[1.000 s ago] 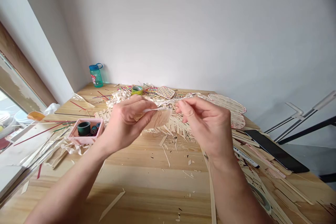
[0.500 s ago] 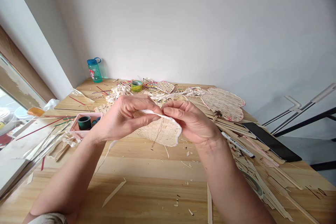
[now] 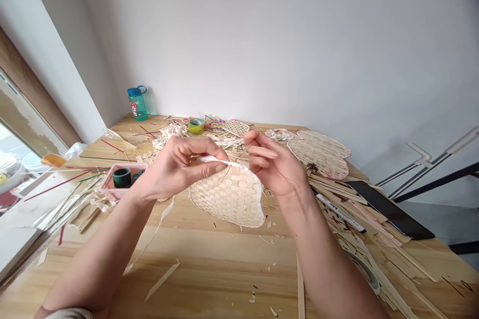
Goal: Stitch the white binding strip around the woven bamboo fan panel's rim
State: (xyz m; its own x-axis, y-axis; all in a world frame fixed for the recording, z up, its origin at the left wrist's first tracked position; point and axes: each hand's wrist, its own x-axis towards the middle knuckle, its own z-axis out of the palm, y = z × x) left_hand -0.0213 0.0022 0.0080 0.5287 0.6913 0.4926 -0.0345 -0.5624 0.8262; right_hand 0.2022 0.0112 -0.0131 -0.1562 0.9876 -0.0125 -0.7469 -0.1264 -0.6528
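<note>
Left hand (image 3: 179, 169) curled, thumb and fingers pinched together, wrist bent. Right hand (image 3: 275, 162) raised just beside it, fingers loosely extended, slightly parted. Bare left forearm (image 3: 97, 254), right forearm (image 3: 329, 264) converging upward.

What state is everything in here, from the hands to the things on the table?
left hand, pinching the top edge of the panel
right hand, raised, fingers apart
woven bamboo panel, held up, edge bound in white
loose white binding strip, hanging down
water bottle, upright, capped
pink tray, holding a dark green spool
black phone, lying flat, screen dark
</note>
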